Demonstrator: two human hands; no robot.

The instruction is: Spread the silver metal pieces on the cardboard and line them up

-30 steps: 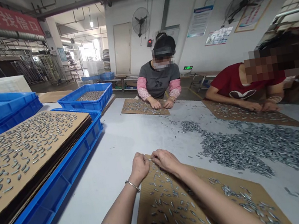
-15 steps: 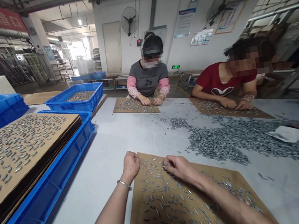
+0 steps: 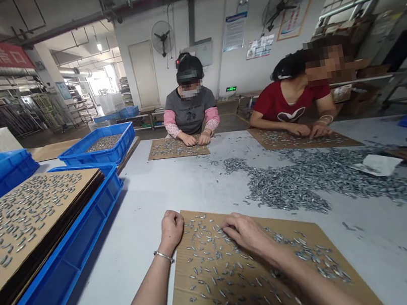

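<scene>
Cardboard (image 3: 182, 283), left hand (image 3: 172, 228) curled, right hand (image 3: 244, 232) palm-down

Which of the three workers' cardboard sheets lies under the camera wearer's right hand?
The bottom-centre sheet: the right hand is over it. The grey-shirted person's sheet and the red-shirted person's sheet lie across the table.

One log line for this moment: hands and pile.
left hand: far left corner of cardboard sheet | right hand: over sheet, fingers near silvery pieces | loose pile: beyond, to the right
</scene>
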